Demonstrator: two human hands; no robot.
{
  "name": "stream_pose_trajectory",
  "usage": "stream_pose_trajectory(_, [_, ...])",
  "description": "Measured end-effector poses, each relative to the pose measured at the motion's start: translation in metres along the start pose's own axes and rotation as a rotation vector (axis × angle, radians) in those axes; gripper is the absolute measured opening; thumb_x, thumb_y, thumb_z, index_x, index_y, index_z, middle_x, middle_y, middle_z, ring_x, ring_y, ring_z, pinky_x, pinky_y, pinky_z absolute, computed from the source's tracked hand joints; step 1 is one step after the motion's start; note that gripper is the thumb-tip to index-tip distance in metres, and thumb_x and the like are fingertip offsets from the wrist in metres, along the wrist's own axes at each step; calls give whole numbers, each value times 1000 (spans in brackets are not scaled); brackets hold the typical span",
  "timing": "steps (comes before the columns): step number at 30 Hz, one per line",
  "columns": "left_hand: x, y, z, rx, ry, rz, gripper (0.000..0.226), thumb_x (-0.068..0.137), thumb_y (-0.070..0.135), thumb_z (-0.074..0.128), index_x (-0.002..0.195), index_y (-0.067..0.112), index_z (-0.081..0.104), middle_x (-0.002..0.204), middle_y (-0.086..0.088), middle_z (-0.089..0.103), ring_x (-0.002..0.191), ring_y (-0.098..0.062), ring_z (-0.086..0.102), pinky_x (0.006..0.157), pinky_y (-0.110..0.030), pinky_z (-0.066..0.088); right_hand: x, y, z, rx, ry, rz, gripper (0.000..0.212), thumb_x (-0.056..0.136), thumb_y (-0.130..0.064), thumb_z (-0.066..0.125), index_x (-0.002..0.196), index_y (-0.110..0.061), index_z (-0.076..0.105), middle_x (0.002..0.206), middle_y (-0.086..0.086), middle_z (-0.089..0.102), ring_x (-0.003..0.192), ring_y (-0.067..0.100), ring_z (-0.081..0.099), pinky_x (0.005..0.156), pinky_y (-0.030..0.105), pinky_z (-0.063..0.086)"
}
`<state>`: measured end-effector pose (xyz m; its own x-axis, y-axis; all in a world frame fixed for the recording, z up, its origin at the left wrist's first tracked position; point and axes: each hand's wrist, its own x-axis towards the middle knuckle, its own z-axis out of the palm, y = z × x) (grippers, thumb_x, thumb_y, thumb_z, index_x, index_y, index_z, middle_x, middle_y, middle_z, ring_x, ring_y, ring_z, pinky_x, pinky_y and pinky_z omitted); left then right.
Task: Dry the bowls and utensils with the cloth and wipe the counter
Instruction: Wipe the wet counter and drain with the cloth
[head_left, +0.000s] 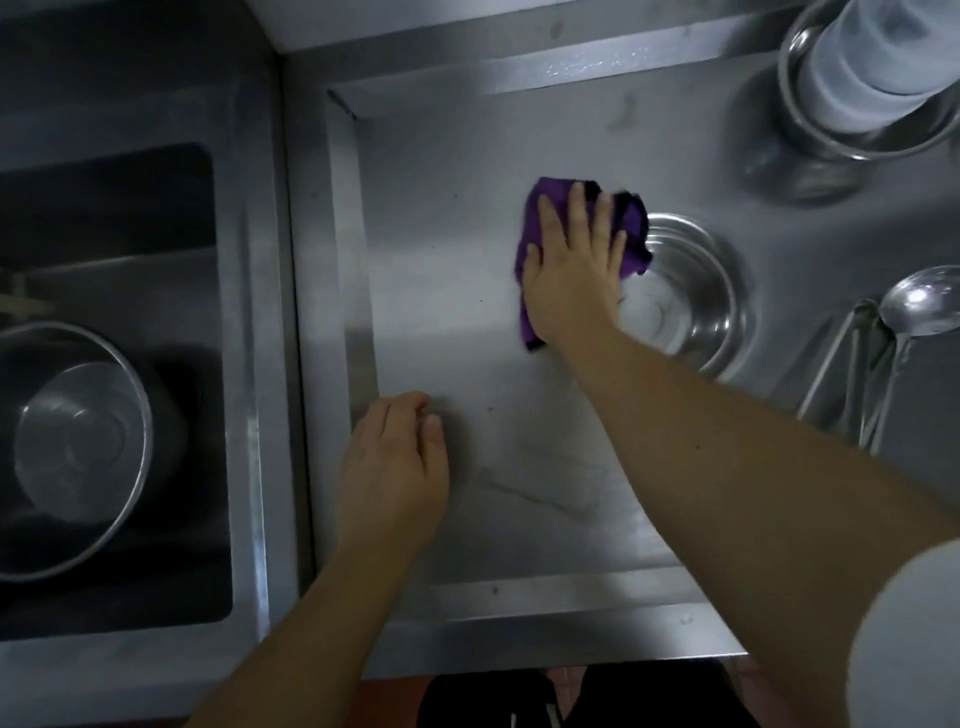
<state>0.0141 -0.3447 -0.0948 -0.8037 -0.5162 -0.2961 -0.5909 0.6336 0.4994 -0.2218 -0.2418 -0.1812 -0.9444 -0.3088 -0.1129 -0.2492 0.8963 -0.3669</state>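
My right hand (574, 265) lies flat, fingers spread, pressing a purple cloth (535, 210) onto the steel counter (441, 291) near its middle. A steel bowl (691, 306) stands on the counter just right of the cloth, touching its edge. My left hand (395, 462) rests on the counter near the left rim with fingers loosely curled, holding nothing. A ladle (919, 304) and metal tongs (841, 364) lie at the right edge. Faint wet streaks show on the counter below my right forearm.
A stack of steel bowls with a pale plastic container on top (872, 78) stands at the back right. To the left is a deep sink (104, 218) holding a large steel bowl (72, 447). The counter has a raised rim (358, 270) all round.
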Motion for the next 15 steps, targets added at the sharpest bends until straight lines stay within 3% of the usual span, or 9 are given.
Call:
stream_pose_trajectory(2, [0,5,3,-2,-12,14,32,109,31,47,133,16,61,125,-1,62,112,-19,59,97,-46,54,-15,9,-2,176,19,205,61,111,-31,41,168,-21,23,177,16,8,162,41,6,130,55,9])
stream_pose_trajectory(5, [3,11,7,5,0,35,37,109,37,41,131,16,63,123,0,63,110,-19,60,96,-43,54,-23,27,-2,230,-210,450,57,112,-20,33,167,-10,21,176,19,9,161,43,10,129,53,16])
stream_pose_trajectory(8, [5,18,9,7,8,65,41,107,39,39,128,16,64,121,0,64,108,-19,61,94,-40,54,-19,42,-14,139,-405,505,55,106,-19,38,160,-9,38,169,25,19,155,51,17,125,58,21])
stream_pose_trajectory(11, [4,28,12,-12,-15,97,41,108,40,39,131,17,62,123,1,62,112,-18,59,97,-40,53,-22,38,-20,99,-438,437,51,108,-19,35,156,-8,45,165,26,26,151,59,18,125,65,17])
stream_pose_trajectory(13, [4,37,18,-21,-44,125,42,107,42,40,134,17,61,125,1,61,113,-16,57,98,-38,51,-28,37,-20,228,-394,458,53,110,-28,36,160,-10,39,171,24,18,156,53,13,128,61,12])
stream_pose_trajectory(15, [6,47,26,3,-81,162,37,108,38,46,135,18,60,126,1,61,113,-17,57,100,-38,51,-35,45,-22,396,-339,469,69,107,-50,44,166,-18,28,176,16,11,161,37,11,131,53,12])
